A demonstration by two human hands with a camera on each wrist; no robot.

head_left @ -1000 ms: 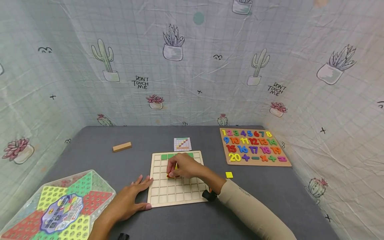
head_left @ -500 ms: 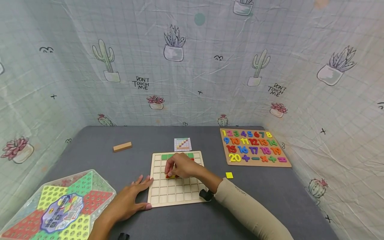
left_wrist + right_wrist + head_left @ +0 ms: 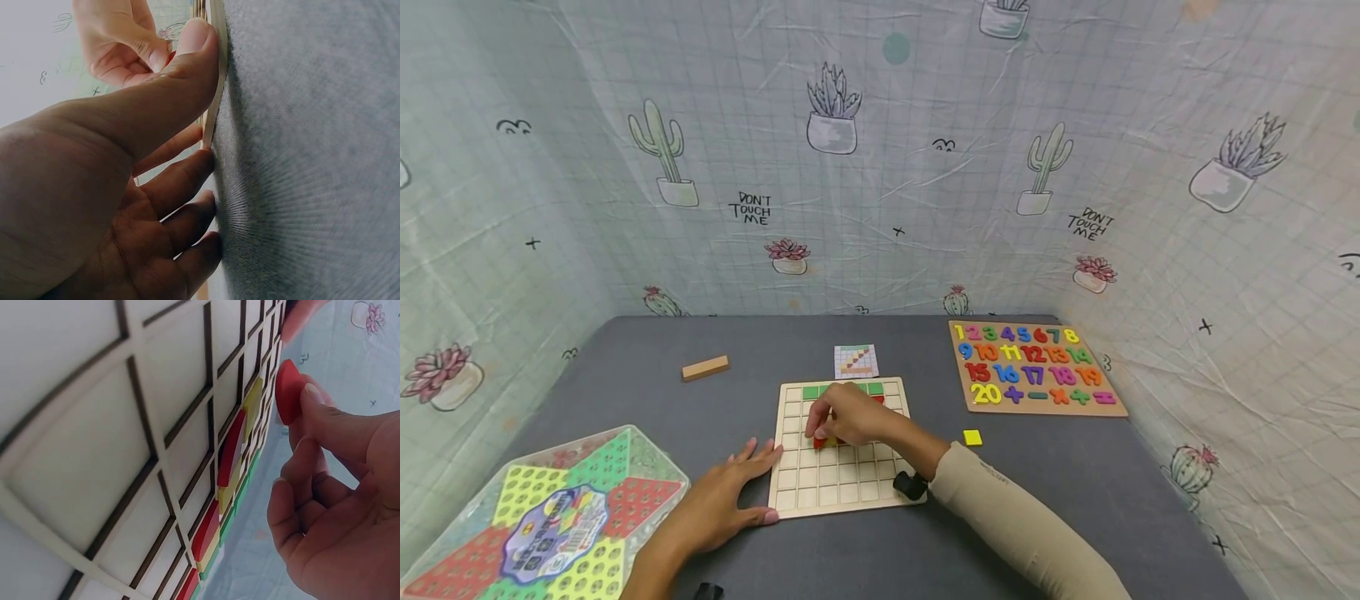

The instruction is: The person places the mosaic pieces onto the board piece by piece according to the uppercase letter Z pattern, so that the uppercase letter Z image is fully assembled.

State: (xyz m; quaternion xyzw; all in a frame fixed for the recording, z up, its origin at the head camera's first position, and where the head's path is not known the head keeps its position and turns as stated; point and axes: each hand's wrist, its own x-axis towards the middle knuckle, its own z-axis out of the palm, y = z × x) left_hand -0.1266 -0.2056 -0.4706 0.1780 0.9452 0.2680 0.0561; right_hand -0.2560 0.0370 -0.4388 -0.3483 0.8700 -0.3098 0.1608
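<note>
A wooden grid board (image 3: 820,498) lies in the middle of the table. My right hand (image 3: 844,415) is over it and pinches a red tile (image 3: 289,392) between thumb and forefinger, just off the grid in the right wrist view. Beyond that tile's place, several red tiles (image 3: 231,449) and yellow tiles (image 3: 252,409) sit in the cells in a slanting line, and green tiles (image 3: 811,392) fill part of the far row. My left hand (image 3: 722,500) rests at the board's left edge, fingers spread, with the thumb (image 3: 195,47) against the edge.
A patterned card (image 3: 856,362) lies behind the board. One yellow tile (image 3: 972,437) is on the table to the right, below a number puzzle board (image 3: 1037,407). A wooden block (image 3: 705,368) sits at the back left, and a clear game box (image 3: 617,508) at the front left.
My right hand has shifted slightly left over the board, still pinching the red tile. The left hand has stayed in place at the board's edge.
</note>
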